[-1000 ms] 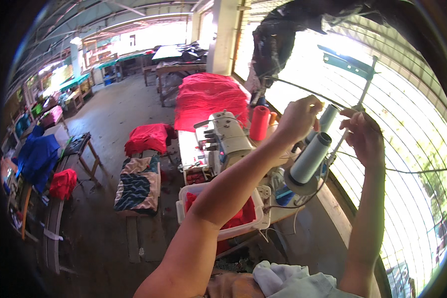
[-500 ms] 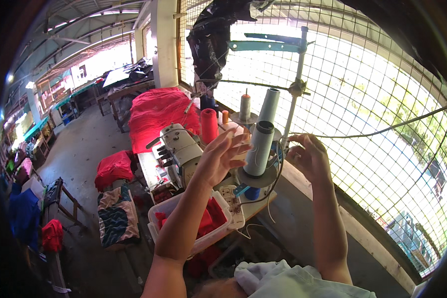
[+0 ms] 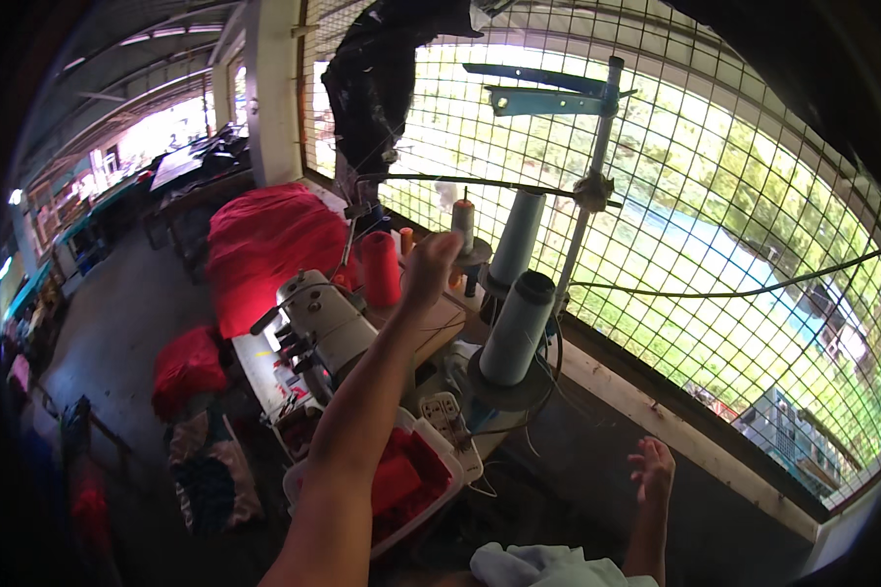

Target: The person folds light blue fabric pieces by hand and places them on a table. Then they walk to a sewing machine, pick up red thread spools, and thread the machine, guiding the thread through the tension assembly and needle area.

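Note:
My left hand point(image 3: 433, 266) reaches over the sewing machine point(image 3: 325, 318), its fingers drawn together. Whatever they may hold is hidden or too fine to make out. A red thread cone point(image 3: 380, 269) stands just left of that hand, and a small grey thread spool point(image 3: 463, 227) just beyond it. To its right, two pale grey-blue thread cones stand on the thread stand: a nearer one point(image 3: 517, 331) with a dark top and a farther one point(image 3: 519, 238). Low on the right, apart from the stand, my right hand point(image 3: 653, 470) has loosely bent fingers, slightly apart, and seems to hold nothing.
A metal pole point(image 3: 579, 235) with a crossbar rises beside the cones, before a wire-mesh window point(image 3: 715, 235). Red cloth point(image 3: 274, 249) is heaped behind the machine. A plastic bin point(image 3: 440, 504) with red pieces stands below my left forearm, near a power strip point(image 3: 447, 421).
My right hand has dropped from beside the cones to the lower right. My left hand has moved away from the near cone toward the small spool, its fingers closing. The view has shifted.

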Motion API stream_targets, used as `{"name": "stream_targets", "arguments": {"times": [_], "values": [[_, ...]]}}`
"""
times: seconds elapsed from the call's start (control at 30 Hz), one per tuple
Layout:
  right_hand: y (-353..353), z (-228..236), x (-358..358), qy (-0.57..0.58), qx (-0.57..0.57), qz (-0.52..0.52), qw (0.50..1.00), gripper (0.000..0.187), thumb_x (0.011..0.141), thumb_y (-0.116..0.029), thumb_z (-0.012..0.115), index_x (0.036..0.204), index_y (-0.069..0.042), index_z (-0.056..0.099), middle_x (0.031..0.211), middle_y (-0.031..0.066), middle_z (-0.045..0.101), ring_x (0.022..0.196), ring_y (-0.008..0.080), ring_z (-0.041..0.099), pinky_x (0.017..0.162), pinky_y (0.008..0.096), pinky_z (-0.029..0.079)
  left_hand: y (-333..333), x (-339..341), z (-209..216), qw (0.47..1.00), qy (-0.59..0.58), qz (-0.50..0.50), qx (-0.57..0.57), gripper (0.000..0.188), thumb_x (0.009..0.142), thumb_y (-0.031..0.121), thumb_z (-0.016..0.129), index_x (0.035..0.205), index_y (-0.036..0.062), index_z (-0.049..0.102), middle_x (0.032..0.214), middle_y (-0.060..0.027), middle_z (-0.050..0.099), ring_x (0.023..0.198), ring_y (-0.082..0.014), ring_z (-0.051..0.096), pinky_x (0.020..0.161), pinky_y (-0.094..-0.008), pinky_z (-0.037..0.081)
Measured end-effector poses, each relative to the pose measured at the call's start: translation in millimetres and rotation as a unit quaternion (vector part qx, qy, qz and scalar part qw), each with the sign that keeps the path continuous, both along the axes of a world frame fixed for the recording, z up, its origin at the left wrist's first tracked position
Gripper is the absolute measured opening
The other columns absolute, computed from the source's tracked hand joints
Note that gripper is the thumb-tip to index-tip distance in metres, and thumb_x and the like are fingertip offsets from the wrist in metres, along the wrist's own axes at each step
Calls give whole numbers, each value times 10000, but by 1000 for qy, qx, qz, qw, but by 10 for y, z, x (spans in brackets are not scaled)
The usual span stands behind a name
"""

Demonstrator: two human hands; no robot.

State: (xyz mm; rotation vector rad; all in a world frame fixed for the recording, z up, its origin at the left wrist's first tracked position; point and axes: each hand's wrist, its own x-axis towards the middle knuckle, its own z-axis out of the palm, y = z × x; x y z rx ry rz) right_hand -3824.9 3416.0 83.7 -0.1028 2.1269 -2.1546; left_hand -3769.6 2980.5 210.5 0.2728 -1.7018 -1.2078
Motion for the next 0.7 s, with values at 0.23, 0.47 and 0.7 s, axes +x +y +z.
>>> {"name": "stream_targets", "arguments": {"times": [0.23, 0.47, 0.7], "values": [[117, 228, 574, 68, 130, -79, 986, 211, 810, -193, 495, 924, -18, 525, 811, 48, 531, 641, 109, 533, 419, 201, 415, -364, -1259, 472, 988, 52, 19, -142, 411, 740, 318, 559, 1028, 28, 520, 864, -166, 587, 833, -276, 563, 729, -366, 422], [252, 516, 939, 103, 214, -117, 964, 180, 798, -146, 499, 905, -4, 530, 793, 65, 543, 632, 117, 539, 448, 222, 436, -372, -1068, 777, 921, 121, -341, 145, 230, 744, 265, 591, 852, 64, 566, 762, -18, 574, 757, -121, 544, 701, -265, 386], [-141, 856, 796, 161, 127, 37, 978, 168, 791, -121, 505, 906, -2, 537, 756, 57, 569, 618, 96, 533, 487, 207, 429, -625, -812, 467, 935, 43, -342, 80, 152, 730, 154, 576, 818, 30, 571, 780, -55, 587, 767, -128, 554, 720, -273, 418]]}}
